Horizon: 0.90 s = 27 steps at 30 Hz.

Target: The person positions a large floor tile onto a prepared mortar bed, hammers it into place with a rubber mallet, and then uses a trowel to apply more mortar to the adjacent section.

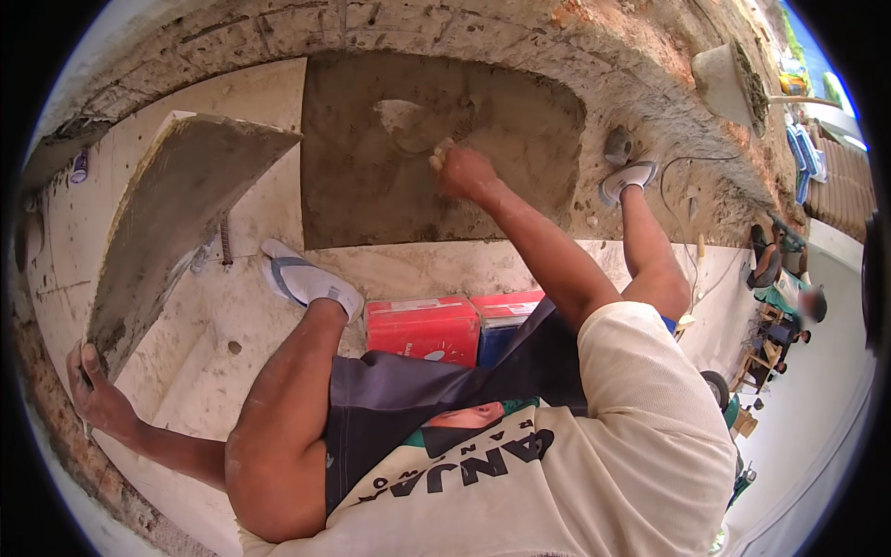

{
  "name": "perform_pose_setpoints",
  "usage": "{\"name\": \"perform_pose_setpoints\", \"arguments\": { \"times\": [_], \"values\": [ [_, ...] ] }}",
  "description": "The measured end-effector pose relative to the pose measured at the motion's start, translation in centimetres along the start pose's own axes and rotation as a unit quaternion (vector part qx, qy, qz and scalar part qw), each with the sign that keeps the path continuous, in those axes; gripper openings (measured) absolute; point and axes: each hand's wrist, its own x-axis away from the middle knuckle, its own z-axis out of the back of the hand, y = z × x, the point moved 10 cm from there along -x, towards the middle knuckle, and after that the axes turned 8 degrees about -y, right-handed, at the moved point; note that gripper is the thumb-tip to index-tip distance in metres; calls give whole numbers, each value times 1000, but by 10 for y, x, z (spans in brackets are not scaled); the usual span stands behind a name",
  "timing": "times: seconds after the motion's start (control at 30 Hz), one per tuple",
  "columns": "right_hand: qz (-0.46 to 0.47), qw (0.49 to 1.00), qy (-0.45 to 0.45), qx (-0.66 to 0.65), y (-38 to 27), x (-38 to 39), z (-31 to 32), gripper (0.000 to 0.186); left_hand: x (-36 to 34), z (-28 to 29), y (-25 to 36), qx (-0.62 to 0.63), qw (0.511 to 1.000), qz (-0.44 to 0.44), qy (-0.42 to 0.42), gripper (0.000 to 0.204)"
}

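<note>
Mortar, wet and brown, makes a bed (529,111) on the floor in front of me. My right hand (464,173) is closed round the handle of a trowel (405,124), whose pointed blade rests flat on that bed. At the far left, my left hand (100,395) grips the near edge of a large tile (181,213). The tile is tilted up, and the face I see is smeared with grey-brown mortar. Its far right corner reaches the left edge of the bed.
Pale laid tiles (251,97) lie left of the bed. Red boxes (422,330) sit between my legs. My slippered feet flank the bed's near side. A pan-like container (726,88), a small grey pot-like object (617,146) and a thin cable (682,218) are at right. People (789,288) sit farther off.
</note>
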Motion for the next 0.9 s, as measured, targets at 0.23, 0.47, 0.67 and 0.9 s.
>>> {"name": "perform_pose_setpoints", "arguments": {
  "times": [0.23,0.47,0.67,0.9],
  "values": [
    [-80,994,63,-43,52,14,42,45,1,5,-1,-10,999,23,25,46],
    [138,989,-44,13,-43,91,-46,37,-3,2,-1,-20,1000,12,18,48],
    [58,998,-5,34,24,80,-56,30,-3,4,-11,-44,999,1,4,50],
    [-9,998,46,32,93,55,13,35,-3,4,-9,-50,999,-1,-2,46]
  ]
}}
